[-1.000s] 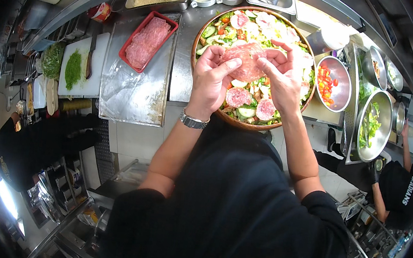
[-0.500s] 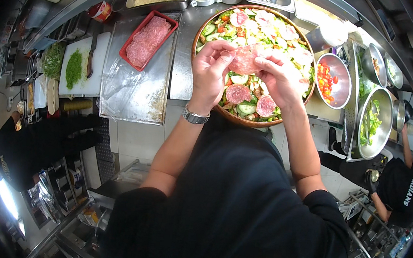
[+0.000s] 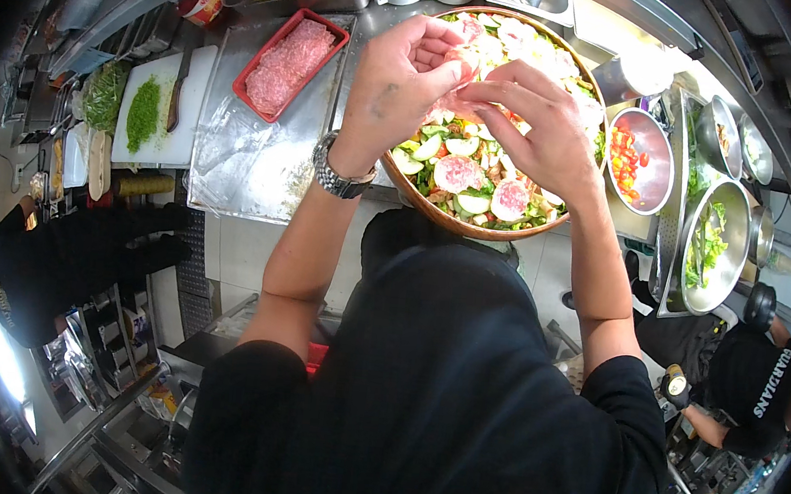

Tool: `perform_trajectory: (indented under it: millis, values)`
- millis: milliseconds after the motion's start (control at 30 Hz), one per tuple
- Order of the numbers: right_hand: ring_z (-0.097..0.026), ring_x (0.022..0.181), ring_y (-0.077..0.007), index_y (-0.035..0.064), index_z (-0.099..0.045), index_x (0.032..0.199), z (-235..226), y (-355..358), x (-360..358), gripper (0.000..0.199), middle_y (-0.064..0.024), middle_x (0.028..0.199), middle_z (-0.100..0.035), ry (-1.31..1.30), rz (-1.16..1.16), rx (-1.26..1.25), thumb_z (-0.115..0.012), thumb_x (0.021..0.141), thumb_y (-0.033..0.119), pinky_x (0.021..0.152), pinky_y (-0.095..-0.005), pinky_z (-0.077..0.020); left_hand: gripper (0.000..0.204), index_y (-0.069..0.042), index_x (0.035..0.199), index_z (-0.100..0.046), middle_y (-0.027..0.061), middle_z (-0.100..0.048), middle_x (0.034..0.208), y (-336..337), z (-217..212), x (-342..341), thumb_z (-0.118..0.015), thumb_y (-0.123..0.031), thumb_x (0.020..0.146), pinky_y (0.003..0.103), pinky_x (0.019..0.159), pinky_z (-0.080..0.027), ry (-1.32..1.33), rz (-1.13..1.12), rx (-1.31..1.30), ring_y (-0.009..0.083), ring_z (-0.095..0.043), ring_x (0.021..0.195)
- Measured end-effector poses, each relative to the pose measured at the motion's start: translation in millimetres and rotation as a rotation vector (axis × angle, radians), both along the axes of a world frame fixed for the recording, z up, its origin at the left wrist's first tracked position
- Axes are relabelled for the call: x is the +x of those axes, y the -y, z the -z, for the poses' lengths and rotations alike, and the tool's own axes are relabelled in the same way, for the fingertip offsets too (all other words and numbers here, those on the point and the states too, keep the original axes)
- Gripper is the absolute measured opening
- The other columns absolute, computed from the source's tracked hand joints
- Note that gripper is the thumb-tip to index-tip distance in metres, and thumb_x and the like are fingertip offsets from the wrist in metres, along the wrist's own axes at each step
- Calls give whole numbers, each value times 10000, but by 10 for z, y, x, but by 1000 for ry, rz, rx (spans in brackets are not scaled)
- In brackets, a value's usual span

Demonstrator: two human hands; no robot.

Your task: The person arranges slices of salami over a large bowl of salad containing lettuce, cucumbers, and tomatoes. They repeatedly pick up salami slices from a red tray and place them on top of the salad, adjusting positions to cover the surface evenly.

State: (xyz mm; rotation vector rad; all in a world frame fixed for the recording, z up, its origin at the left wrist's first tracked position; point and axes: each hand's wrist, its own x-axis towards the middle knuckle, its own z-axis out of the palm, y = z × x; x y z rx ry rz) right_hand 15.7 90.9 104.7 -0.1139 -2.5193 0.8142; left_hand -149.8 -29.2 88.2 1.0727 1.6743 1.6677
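Note:
A large round wooden bowl (image 3: 473, 233) of salad sits at the counter's front edge. Cucumber slices, tomato and greens fill it, with several round salami slices (image 3: 458, 173) laid on top. Over its left side, my left hand (image 3: 396, 95) curls its fingers around a thin pink salami slice (image 3: 449, 109). My right hand (image 3: 549, 133) meets it there, fingertips pinched at the slice's edge. Glare and the fingers partly hide the slice. To the left, a red tray (image 3: 241, 89) of pink speckled meat rests on a metal sheet pan (image 3: 246, 171).
Left of the pan lies a white cutting board (image 3: 195, 99) with chopped herbs and a knife (image 3: 178, 93). On the right stand a metal bowl (image 3: 653, 196) of cut tomatoes and another (image 3: 730, 279) of lettuce. Co-workers are at the left (image 3: 70, 263) and right (image 3: 744, 385).
Both hands have shifted toward the bowl's far left, and the slice between them has turned and is less visible. At right, the co-worker has moved, holding a can.

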Motion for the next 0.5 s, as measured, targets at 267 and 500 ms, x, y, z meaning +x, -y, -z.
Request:
perform_trajectory:
  millis: [267,500]
  values:
    - [-666,1013,-221,56,-761,952,28,12,-57,118,-68,1051,-689,-172,120,-29,-790,859,122,870,-350,-521,155,49,1041,-737,69,-716,1002,91,-100,84,-662,19,909,249,823,-569,-123,30,-25,128,-720,938]
    - [-662,948,-243,42,-718,1000,80,15,-50,125,-79,1026,-667,-183,183,-213,-736,884,83,832,-364,-538,175,55,1053,-726,98,-721,947,33,-28,115,-674,-31,909,246,725,-562,18,-58,132,108,-708,822]
